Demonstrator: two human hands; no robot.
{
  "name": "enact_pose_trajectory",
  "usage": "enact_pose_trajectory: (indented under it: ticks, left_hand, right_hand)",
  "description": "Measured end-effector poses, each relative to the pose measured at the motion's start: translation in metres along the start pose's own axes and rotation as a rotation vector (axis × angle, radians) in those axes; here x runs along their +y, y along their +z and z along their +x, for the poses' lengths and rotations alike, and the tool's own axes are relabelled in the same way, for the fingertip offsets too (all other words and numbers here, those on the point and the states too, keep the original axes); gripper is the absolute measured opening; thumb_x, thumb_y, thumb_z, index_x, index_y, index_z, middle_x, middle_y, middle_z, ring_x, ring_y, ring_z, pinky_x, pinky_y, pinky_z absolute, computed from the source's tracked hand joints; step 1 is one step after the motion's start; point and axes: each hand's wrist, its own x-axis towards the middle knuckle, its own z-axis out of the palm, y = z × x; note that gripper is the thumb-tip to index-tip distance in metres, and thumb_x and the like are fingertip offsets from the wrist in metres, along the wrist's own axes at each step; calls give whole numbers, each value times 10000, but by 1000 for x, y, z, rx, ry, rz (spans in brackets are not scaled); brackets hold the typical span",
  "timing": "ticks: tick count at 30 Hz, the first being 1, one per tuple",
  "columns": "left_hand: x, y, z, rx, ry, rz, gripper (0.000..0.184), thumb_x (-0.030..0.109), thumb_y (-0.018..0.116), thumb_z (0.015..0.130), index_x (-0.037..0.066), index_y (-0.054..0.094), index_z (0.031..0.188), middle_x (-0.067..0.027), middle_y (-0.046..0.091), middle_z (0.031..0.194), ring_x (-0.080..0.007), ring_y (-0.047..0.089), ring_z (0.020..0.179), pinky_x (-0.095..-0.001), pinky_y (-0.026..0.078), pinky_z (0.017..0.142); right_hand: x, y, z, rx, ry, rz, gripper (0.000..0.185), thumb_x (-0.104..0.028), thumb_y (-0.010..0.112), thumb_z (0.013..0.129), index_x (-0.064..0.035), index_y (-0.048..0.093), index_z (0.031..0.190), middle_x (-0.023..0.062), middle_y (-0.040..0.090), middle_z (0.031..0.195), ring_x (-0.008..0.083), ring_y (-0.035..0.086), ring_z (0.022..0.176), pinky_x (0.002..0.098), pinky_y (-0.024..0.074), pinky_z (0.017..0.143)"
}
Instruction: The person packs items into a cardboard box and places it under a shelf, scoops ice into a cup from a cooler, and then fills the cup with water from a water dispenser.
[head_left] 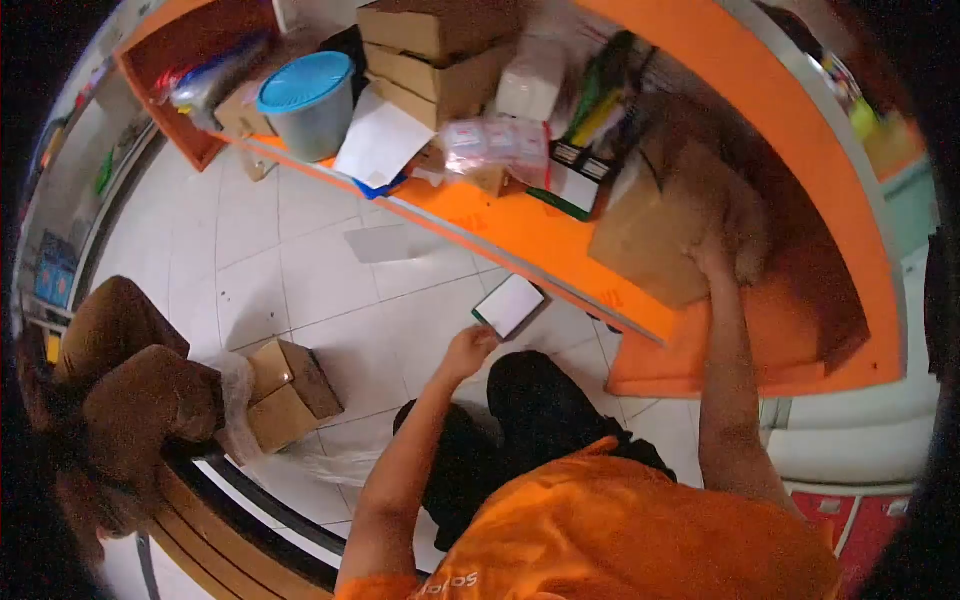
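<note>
My left hand (468, 352) is closed at the near corner of a flat white-topped pad with a green edge (512, 306), held low over the tiled floor in front of my knees. Out to the right, my right hand (712, 252) grips a brown cardboard box (650, 240) in the orange shelf. The box and the fingers on it are blurred. Just left of the box, a similar white-and-green pad (572, 190) lies on the orange shelf (500, 222).
On the shelf stand a grey tub with a blue lid (308, 105), stacked cardboard boxes (435, 60), a white sheet (382, 138) and clear plastic packs (495, 148). An open carton (285, 395) sits on the floor. A person in brown (140, 390) is at left beside a wooden bench (215, 535).
</note>
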Motion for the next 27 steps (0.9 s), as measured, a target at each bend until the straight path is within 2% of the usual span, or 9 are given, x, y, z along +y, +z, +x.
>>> enact_pose_trajectory:
  ticks: [4,6,8,10,13,14,18,23,27]
  left_hand:
    - [-132,-24,-97,587,-377,21,404,171,724,866,-38,604,1190,-223,689,1112,-343,674,1045,-437,528,908]
    - [-138,-19,-128,614,-398,99,428,174,740,846,-27,604,1198,-233,677,1136,-361,664,1059,-444,522,916]
    - [-122,-24,-139,599,-399,209,465,173,755,825,-18,594,1217,-240,659,1167,-378,640,1093,-456,507,938]
    - [-92,-31,-148,542,-404,348,518,166,770,803,-10,571,1248,-243,633,1204,-394,601,1146,-472,483,974]
    - [-118,-35,-174,759,-362,480,596,188,798,769,0,541,1273,-253,571,1273,-411,510,1240,-505,443,1015]
    - [-130,-35,-189,865,-449,542,640,206,810,760,4,517,1291,-253,534,1310,-418,483,1259,-516,433,1021]
    - [-126,-34,-219,1102,-1013,549,727,244,836,738,37,466,1328,-260,394,1452,-433,397,1336,-538,408,1056]
    - [-134,-21,-240,1016,-1221,531,788,252,838,740,89,409,1379,-269,249,1545,-447,276,1415,-676,372,1029]
    - [-219,-1,-268,1031,-1088,623,813,242,837,734,103,392,1400,-254,190,1570,-462,235,1429,-707,366,997]
  right_hand:
    - [-109,-2,-124,537,-725,70,739,-129,719,802,4,405,1457,269,448,1412,466,429,1295,557,387,1054]
    - [-163,35,-200,-193,-686,463,526,-111,647,780,-21,562,1291,277,563,1240,456,551,1149,546,441,972]
    - [-198,116,-244,-677,-859,179,593,-66,597,795,-34,499,1379,257,533,1339,415,579,1098,543,481,916]
    - [-204,200,-270,-525,-1137,-97,600,-159,484,947,-240,367,1530,194,291,1593,425,304,1440,637,290,1111]
    - [-211,281,-246,-420,-1372,-22,547,-191,417,996,-311,367,1528,193,267,1610,452,204,1484,619,188,1172]
    - [-211,304,-241,-274,-1435,-19,650,-248,596,923,-328,365,1526,232,324,1560,474,253,1446,616,222,1160]
    - [-262,227,-240,-745,-1358,-25,1098,-306,916,580,-346,362,1527,253,414,1448,423,388,1345,588,302,1108]
    - [-302,38,-202,-647,-1210,-32,1140,-299,923,578,-354,320,1544,246,382,1471,439,383,1339,572,334,1077]
    - [-290,62,-102,-694,-797,-112,1082,-373,910,590,-267,372,1523,258,235,1568,475,270,1422,699,185,1116]
